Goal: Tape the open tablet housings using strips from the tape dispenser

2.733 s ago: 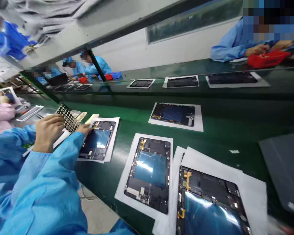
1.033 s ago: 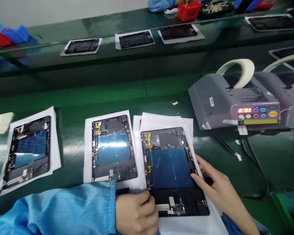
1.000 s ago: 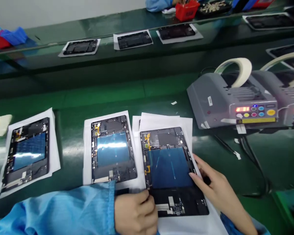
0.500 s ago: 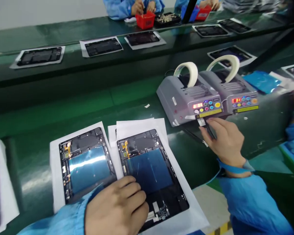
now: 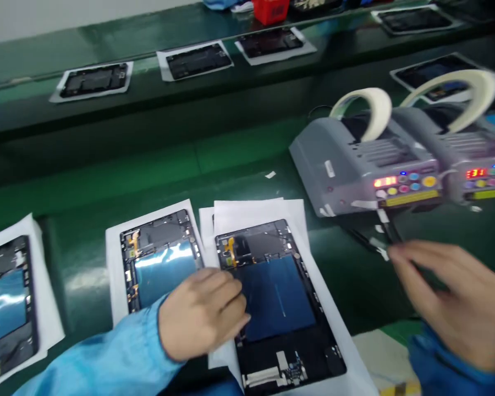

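Note:
My left hand [image 5: 204, 313] is curled, with its fingers pressed together over the left edge of an opened tablet [image 5: 291, 352]; whatever lies under the fingertips is hidden. That tablet has a blue-filmed battery and rests on white paper. A second opened tablet [image 5: 160, 236] lies left of it, partly behind my wrist. Black tweezers [image 5: 390, 225] are in my right hand [image 5: 457, 297], which is blurred. Their tip is at the front of the nearer grey tape dispenser [image 5: 338, 187], by a small white tape piece [image 5: 381, 216].
Beside it stands another tape dispenser [image 5: 474, 159] with its tape roll. A thin dark strip [image 5: 358, 237] lies on the green bench below. Another tablet [image 5: 8, 308] is at far left. Several tablets on paper sit along the raised shelf [image 5: 169, 104], near a red bin [image 5: 271, 10].
The view has shifted, so the bench items appear lower left and the dispensers farther right. My right hand has drawn back from the dispenser; my left hand has slid up the tablet's edge.

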`<state>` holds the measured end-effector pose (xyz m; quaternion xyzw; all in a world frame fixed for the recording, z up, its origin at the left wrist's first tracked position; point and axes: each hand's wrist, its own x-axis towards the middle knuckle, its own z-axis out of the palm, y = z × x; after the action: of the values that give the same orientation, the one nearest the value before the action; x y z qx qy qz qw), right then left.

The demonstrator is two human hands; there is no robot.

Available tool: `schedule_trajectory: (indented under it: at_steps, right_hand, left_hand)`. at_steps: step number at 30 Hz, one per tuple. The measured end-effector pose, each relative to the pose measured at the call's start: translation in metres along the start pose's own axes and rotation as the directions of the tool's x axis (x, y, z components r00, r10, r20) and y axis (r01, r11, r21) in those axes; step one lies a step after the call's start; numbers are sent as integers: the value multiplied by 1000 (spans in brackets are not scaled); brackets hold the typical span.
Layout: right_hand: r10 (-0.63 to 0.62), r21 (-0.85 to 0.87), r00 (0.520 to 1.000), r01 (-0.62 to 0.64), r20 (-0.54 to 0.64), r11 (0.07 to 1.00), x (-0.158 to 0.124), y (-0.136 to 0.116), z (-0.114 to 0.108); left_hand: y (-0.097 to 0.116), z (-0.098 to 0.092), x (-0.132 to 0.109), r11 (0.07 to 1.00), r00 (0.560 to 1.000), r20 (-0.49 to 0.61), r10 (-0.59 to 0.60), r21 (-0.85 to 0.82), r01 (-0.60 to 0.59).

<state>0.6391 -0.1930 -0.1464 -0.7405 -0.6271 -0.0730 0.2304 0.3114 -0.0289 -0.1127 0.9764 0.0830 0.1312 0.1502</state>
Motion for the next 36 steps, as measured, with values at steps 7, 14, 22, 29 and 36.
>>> schedule_trajectory:
  at_steps: [7,14,22,29,36]
  right_hand:
    - [-474,275,840,406,265,872,25,-79,41]
    - [-504,40,863,503,27,863,95,-140,97]
    - [-607,-45,793,609,54,792,92,-145,97]
    - [-635,-37,769,638,67,769,89,-144,98]
    - [-628,-40,774,632,80,774,87,-142,98]
  left_hand:
    - [-55,28,-3,965,991,-124,-45,252,76]
    - [-63,43,-10,970,979,-205,-10,235,59]
    - [-63,50,-10,974,961,-278,-1,218,64]
    - [-62,53,-9,977,960,-279,-9,202,68]
    - [-62,55,-9,976,962,-274,-14,205,73]
